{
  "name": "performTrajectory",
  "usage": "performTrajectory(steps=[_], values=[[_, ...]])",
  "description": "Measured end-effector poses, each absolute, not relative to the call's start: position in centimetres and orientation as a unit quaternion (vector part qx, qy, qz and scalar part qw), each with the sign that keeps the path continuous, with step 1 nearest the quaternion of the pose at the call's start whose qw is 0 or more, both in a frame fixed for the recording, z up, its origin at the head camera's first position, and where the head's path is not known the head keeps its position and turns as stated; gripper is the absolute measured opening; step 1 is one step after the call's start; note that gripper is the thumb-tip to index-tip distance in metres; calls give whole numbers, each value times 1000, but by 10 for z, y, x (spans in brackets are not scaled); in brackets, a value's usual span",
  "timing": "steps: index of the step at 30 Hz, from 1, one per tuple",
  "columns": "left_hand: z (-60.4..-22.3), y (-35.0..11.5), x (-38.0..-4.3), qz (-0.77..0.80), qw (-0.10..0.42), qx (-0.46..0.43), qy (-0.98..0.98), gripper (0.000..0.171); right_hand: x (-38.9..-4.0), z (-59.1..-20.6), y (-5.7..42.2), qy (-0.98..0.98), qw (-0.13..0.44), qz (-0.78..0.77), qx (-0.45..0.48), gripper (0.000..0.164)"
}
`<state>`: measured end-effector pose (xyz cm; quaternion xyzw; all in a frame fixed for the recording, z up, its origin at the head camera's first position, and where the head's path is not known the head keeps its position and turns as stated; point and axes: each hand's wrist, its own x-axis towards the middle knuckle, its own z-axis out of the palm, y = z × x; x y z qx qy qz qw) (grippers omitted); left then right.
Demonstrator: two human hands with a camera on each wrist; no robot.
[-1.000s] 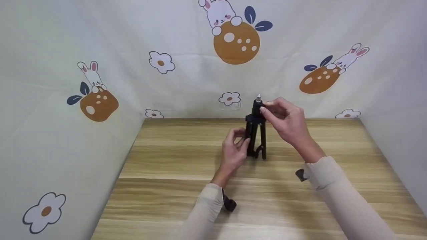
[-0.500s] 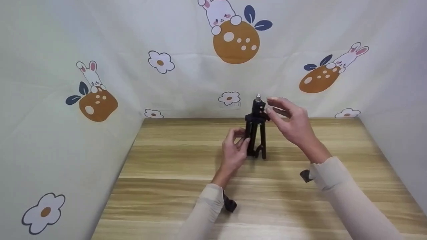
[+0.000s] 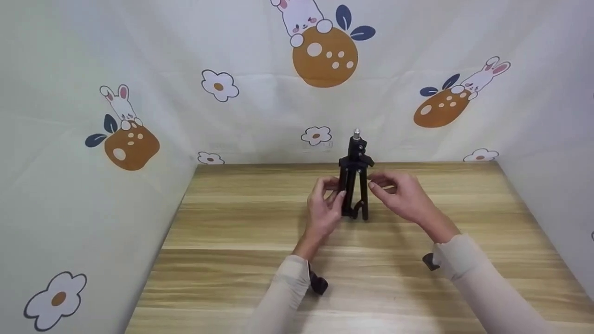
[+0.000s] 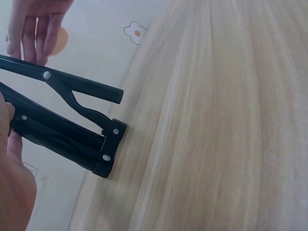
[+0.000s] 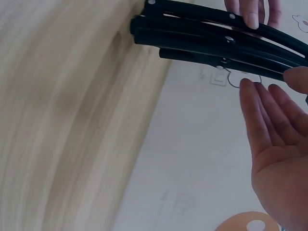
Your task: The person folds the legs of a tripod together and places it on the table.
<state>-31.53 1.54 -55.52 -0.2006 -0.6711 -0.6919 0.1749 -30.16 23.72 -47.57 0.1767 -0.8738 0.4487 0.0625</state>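
Head view: black tripod [image 3: 355,163], long axis vertical, silver tip [image 3: 357,134] up. Left grip [image 3: 323,208] clasps it; right grip [image 3: 403,197] slack alongside.

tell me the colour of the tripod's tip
Silver; the tripod's tip shows best in the head view.

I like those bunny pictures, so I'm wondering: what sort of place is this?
Perhaps a small indoor work booth, though I can't be sure. Bunny-printed sheets enclose it on three sides, there's a wood-grain tabletop, and a hand-held black tripod.
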Motion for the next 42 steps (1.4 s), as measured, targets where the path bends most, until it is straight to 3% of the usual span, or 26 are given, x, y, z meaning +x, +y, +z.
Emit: performTrajectory(steps=[7,18,42], values=[[-555,16,-315,-683,179,-200,-679,32,-296,-486,228,-854,72,484,180,29],[-554,9,-315,-659,192,-210,-697,31,-294,-500,215,-840,135,499,165,21],[-559,11,-316,-643,210,-225,-701,29,-295,-502,210,-847,124,494,153,19]])
